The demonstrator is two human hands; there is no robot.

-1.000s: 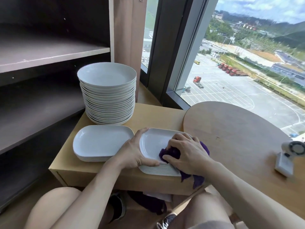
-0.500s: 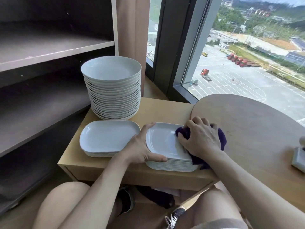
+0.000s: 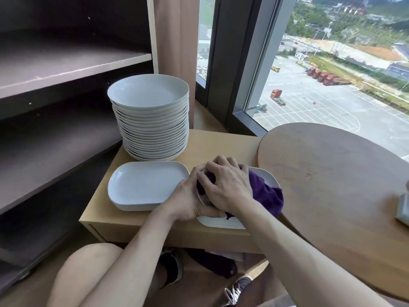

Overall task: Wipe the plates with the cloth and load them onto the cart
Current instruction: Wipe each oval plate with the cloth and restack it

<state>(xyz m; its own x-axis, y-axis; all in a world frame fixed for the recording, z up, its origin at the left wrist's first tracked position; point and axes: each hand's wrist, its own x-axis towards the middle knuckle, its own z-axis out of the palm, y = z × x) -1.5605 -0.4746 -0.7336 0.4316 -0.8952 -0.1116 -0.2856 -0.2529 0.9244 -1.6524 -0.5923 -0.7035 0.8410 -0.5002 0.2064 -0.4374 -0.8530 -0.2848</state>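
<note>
In the head view, three stacks of white plates are borne by a low wooden stand (image 3: 221, 142): one tall round stack (image 3: 152, 120) at the far left and two rectangular stacks nearer, the left stack (image 3: 146, 185) and the right stack (image 3: 221, 223). The top plate (image 3: 269, 178) of the right stack is gripped at its left edge by the left hand (image 3: 188, 200). One purple cloth (image 3: 265, 191) is clutched and pressed onto it by the right hand (image 3: 228, 187), so most of it is hidden. A round table (image 3: 332, 173) is seen to the right.

Cloth (image 3: 265, 193) deep purple, plain. Round plates (image 3: 148, 94) at worktop back-left corner: plain white, faintly bluish. Rectangular plates (image 3: 146, 185) along front edge: same plain white. Worktop (image 3: 221, 142) light tan wood. Round table (image 3: 332, 173) mid-brown, faint grain. Shelves (image 3: 66, 63) dark grey-brown, pale front edge. Curtain (image 3: 174, 41) dusty pink-brown. Shoe (image 3: 236, 289) black, white laces.
</note>
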